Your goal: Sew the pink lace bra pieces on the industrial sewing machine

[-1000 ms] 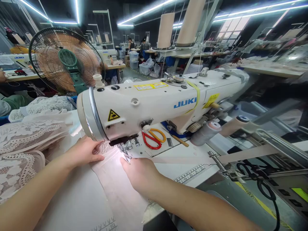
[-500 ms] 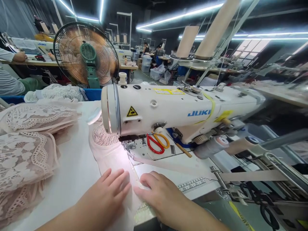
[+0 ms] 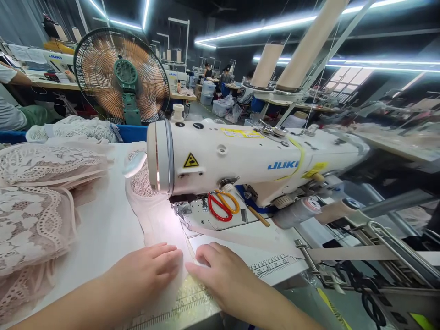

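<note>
A pale pink garment piece (image 3: 154,225) with a lace cup lies on the white table and runs under the head of the white sewing machine (image 3: 213,158). My left hand (image 3: 151,270) rests flat on the near part of this fabric, fingers extended and close together. Just right of it, my right hand (image 3: 223,275) pinches the fabric's near right edge between thumb and curled fingers. A narrow pink band (image 3: 237,237) runs from the metal guide at right toward the needle area. The needle is hidden behind the machine head.
Red-and-yellow-handled scissors (image 3: 220,206) and a wooden-handled tool (image 3: 258,216) lie on the machine bed. Lace pieces (image 3: 30,220) are piled at left. A measuring tape (image 3: 192,297) runs along the table's front edge. A fan (image 3: 125,75) stands behind; another person's arm (image 3: 15,75) shows far left.
The fabric has fed away from me, and more of its lace shows beyond the machine head. More tape is uncovered near my hands. My left fingers have drawn closer together.
</note>
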### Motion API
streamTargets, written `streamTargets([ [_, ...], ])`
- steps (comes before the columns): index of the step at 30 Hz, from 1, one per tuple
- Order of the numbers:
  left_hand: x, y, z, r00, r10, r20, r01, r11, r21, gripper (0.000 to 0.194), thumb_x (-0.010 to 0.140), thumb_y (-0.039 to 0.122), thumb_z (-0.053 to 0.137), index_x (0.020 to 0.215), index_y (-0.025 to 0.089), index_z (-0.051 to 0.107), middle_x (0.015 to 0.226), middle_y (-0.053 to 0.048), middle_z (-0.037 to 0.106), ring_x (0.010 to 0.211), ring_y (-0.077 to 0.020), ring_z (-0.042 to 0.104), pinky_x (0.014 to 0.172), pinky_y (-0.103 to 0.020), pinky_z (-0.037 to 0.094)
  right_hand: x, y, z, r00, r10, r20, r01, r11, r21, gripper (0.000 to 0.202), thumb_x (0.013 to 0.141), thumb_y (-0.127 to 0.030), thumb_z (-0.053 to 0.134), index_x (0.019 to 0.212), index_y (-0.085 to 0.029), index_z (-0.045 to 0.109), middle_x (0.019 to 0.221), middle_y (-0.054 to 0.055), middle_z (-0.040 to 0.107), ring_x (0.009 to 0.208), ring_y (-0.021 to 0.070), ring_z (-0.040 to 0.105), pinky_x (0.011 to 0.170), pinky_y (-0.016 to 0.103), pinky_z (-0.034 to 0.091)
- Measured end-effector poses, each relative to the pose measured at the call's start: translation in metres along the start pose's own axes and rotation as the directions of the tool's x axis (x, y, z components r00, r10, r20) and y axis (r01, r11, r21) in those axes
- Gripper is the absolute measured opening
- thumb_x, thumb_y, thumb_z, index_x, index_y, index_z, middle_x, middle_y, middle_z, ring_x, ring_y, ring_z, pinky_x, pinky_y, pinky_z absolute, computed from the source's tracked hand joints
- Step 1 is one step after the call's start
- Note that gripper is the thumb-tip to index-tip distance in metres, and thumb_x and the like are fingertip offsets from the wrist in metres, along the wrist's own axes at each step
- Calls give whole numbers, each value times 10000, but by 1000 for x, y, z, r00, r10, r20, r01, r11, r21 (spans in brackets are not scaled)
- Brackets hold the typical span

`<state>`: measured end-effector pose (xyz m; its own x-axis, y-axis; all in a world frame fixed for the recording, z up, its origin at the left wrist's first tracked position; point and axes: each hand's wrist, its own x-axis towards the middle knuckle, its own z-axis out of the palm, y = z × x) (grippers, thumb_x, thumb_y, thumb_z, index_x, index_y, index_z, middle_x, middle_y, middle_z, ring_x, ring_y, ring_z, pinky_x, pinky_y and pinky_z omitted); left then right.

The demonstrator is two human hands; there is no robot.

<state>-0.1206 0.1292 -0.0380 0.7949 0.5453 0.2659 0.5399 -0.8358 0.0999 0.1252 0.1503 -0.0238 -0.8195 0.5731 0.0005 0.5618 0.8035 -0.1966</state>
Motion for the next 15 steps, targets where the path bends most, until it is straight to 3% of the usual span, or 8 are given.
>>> streamTargets([
  [9, 4, -3, -8, 996, -66, 63, 67, 998, -8, 329, 856, 231, 537, 1173, 214, 620, 1129, -85, 674, 1069, -238, 596, 959, -361, 443, 18, 1, -3, 1000, 12, -15, -12, 1000, -11, 178, 735, -77, 498, 855, -208, 516, 779, -8, 435, 684, 128, 352, 556, 247, 215],
  [15, 5, -16, -13, 999, -49, 13, 48, 998, 38, 320, 912, 173, 460, 1183, 249, 614, 1109, -70, 682, 1053, -219, 599, 975, -374, 402, 33, 1, -10, 998, 30, 49, -24, 994, -110, 200, 717, -112, 524, 889, -211, 547, 708, -4, 421, 622, 134, 338, 514, 264, 186],
])
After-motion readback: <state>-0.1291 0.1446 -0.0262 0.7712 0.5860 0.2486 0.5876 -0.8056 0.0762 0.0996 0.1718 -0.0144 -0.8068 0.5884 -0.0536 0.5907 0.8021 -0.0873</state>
